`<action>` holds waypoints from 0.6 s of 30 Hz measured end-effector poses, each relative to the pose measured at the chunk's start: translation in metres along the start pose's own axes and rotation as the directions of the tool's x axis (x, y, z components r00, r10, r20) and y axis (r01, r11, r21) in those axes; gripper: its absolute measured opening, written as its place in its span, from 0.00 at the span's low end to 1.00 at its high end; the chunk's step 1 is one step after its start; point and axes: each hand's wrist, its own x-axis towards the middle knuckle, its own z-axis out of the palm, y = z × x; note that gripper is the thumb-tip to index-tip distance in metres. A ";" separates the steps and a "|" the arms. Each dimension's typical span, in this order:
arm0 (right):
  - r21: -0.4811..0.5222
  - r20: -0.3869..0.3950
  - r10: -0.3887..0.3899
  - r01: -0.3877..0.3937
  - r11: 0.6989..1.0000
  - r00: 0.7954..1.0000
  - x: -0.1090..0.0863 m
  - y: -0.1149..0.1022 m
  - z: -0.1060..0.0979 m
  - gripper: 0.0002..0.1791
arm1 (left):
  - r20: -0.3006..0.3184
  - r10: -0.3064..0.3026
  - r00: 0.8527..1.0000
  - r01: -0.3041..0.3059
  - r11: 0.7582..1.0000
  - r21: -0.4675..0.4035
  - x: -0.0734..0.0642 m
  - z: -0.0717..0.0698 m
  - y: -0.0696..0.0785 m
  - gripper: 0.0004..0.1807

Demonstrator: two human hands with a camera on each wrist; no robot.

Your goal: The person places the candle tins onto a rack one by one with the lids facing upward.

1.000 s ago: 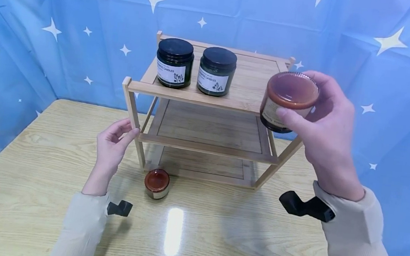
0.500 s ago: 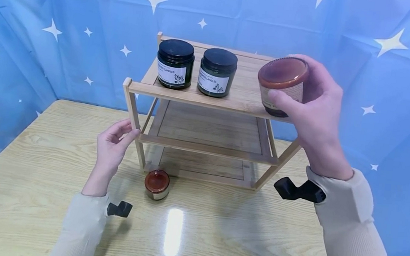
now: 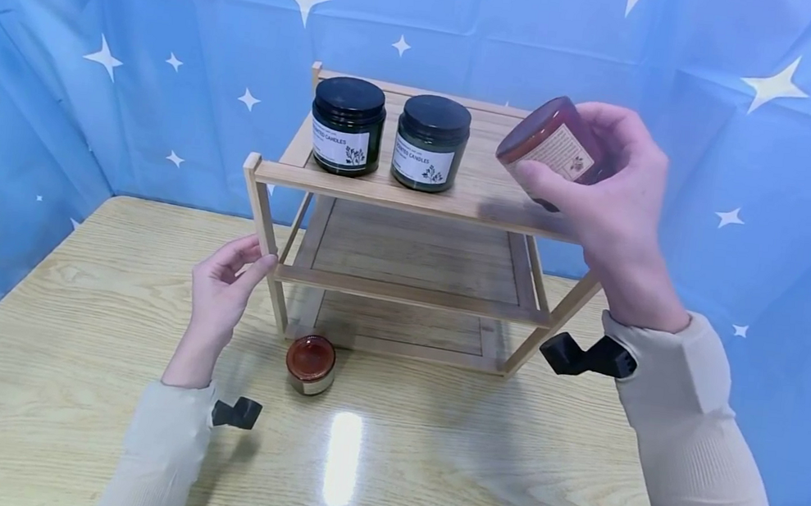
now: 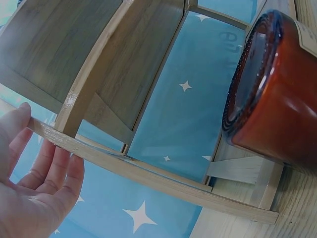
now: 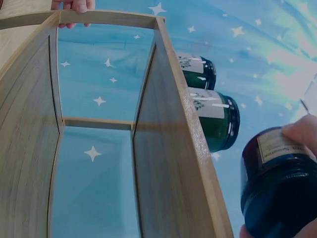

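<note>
My right hand point(image 3: 623, 189) grips an amber glass candle jar point(image 3: 561, 147) with a cream label, thumb across its front. That jar is tilted above the right part of the top shelf, its dark lid end pointing down and right. With thumb and fingers, my left hand point(image 3: 221, 287) holds the left front leg of a three-tier wooden rack point(image 3: 413, 250); the left wrist view shows the fingers point(image 4: 59, 171) around the strip. Two dark green candle jars point(image 3: 347, 127) with black lids and white labels stand side by side on the top shelf's left half.
A second amber jar point(image 3: 310, 364) sits on the wood-grain table point(image 3: 413, 460) before the rack's left front foot, and looms large in the left wrist view. Behind the rack hangs a blue cloth point(image 3: 198, 33) with white stars. Each sleeve carries a black wrist mount point(image 3: 587, 357).
My right hand has moved left and up, bringing the amber jar over the top shelf and tipping it from near upright onto a slant. The left hand stays on the rack leg.
</note>
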 end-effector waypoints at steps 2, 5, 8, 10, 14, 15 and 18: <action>-0.004 0.003 -0.004 0.004 1.000 1.000 0.001 0.001 0.000 0.25 | 0.003 0.000 1.000 0.000 1.000 0.001 0.000 0.000 0.000 0.20; 0.003 0.016 -0.017 0.017 1.000 1.000 0.002 0.002 -0.001 0.25 | 0.007 0.000 1.000 0.000 1.000 0.005 0.000 0.000 0.001 0.20; 0.002 0.027 -0.021 0.021 1.000 0.999 0.003 0.002 -0.001 0.26 | 0.010 0.002 1.000 -0.002 1.000 0.013 0.000 0.000 0.002 0.19; -0.020 0.024 -0.015 0.015 1.000 1.000 0.004 0.001 0.000 0.26 | 0.012 0.003 1.000 -0.003 1.000 0.016 0.001 0.000 0.002 0.19; -0.089 0.001 0.010 -0.010 0.996 1.000 0.006 -0.001 0.001 0.27 | 0.014 0.007 1.000 -0.007 1.000 0.019 0.001 0.001 0.002 0.19; -0.102 -0.005 0.016 -0.017 0.995 1.000 0.006 -0.001 0.001 0.27 | 0.014 0.007 1.000 -0.007 1.000 0.016 0.001 0.001 0.001 0.19; -0.111 -0.016 0.025 -0.027 0.993 1.000 0.007 0.000 0.000 0.27 | 0.013 0.010 1.000 -0.010 1.000 0.010 0.001 0.001 0.001 0.20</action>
